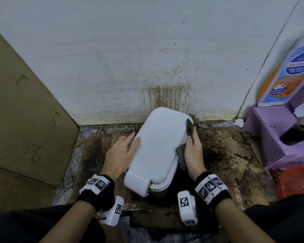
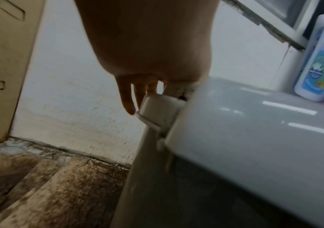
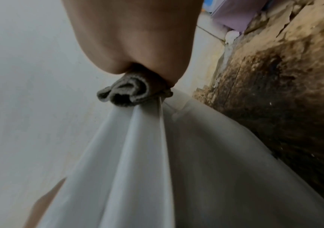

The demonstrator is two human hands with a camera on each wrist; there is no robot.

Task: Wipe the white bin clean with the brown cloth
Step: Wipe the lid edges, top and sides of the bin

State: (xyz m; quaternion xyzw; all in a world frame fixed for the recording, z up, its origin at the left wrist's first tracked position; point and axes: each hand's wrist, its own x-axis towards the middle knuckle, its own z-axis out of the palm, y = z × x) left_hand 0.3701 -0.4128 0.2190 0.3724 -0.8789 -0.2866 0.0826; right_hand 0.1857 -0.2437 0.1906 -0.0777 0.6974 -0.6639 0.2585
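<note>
I am viewing the glossy white plastic bin with its rounded lid closed; it is standing on the stained floor close to the wall. The crumpled grey-brown cloth is lying bunched against the bin's right edge, trailing along the lid rim toward the far corner.

bottle label reads "anti bacteria", "kids head to toe wash".
</note>
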